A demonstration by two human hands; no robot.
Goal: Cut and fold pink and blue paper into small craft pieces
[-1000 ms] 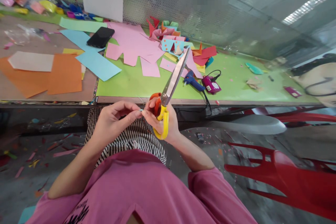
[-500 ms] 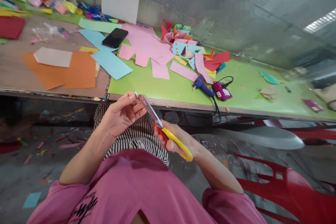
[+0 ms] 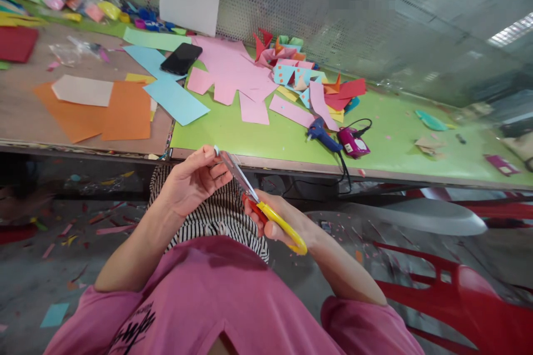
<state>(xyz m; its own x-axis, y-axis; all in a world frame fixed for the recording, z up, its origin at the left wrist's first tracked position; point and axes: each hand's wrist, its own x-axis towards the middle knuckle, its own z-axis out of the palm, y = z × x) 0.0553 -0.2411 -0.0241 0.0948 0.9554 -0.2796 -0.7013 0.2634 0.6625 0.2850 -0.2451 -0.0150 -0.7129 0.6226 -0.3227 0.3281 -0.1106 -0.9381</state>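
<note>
My right hand [image 3: 272,216] grips a pair of scissors [image 3: 280,224] with yellow and red handles, the blades pointing up and left. Between the thumb and forefinger of my left hand [image 3: 197,180] is pinched a tiny pale blue scrap of paper [image 3: 216,150]. The blade tips reach right beside that scrap, and I cannot tell whether they touch it. Both hands are over my lap, just in front of the table edge. Closest beyond them on the green table top [image 3: 233,141] lie pink paper pieces [image 3: 254,109] and a light blue paper piece [image 3: 177,102].
A blue glue gun [image 3: 323,135] and a purple box with a cord [image 3: 353,142] lie near the table's front edge. Farther back are a black phone [image 3: 181,59] and folded coloured paper shapes [image 3: 291,69]. Orange sheets [image 3: 126,111] lie left; a red chair [image 3: 478,299] stands right.
Both hands and the scissors hold nearly the same pose. The view has shifted very slightly; nothing on the table has visibly moved.
</note>
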